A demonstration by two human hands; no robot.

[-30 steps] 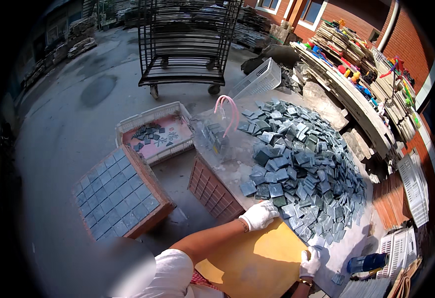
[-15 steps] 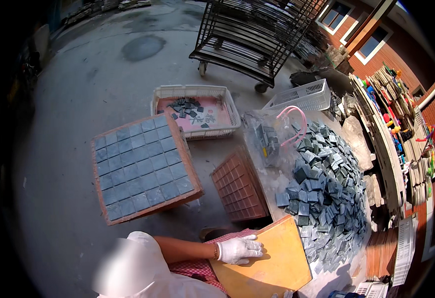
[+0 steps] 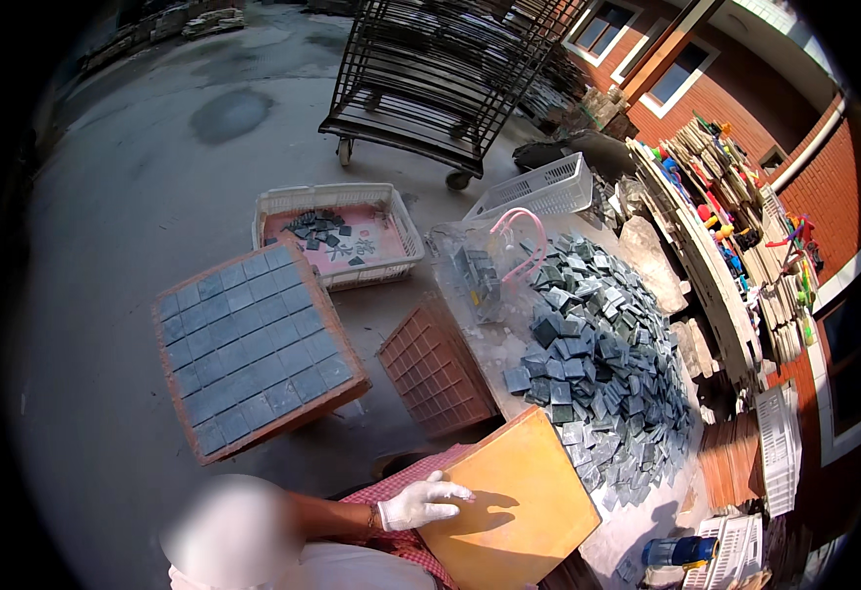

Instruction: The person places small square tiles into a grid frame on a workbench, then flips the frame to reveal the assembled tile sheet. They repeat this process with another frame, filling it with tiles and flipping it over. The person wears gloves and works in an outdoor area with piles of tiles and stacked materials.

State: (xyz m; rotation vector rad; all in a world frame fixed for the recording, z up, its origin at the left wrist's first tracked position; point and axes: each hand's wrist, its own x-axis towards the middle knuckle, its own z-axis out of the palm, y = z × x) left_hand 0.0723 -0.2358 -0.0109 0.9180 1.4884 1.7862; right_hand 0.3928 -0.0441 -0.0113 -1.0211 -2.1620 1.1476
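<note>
My left hand (image 3: 421,502), in a white glove with a dark bracelet at the wrist, hovers over the left part of a yellow board (image 3: 539,492). Its fingers are spread and its shadow falls on the board. Nothing shows in it. The bare board lies tilted across a pink checked cloth (image 3: 440,457) on my lap. My right hand is out of the picture. Just past the board spreads a big heap of small square grey-blue stone tiles (image 3: 607,364). Left of me, a reddish gridded mould (image 3: 360,379) is filled with rows of such tiles (image 3: 244,324).
Another reddish gridded mould (image 3: 435,369) leans against the table's side. Beyond stand a white crate (image 3: 337,280) with loose tiles and an empty white basket (image 3: 539,189). A wheeled black rack (image 3: 416,88) is farther back. A blue jar (image 3: 679,552) stands at lower right.
My left hand has lifted off the board and drawn back leftward, fingers parting. The whole view has shifted, bringing the blue jar more into sight.
</note>
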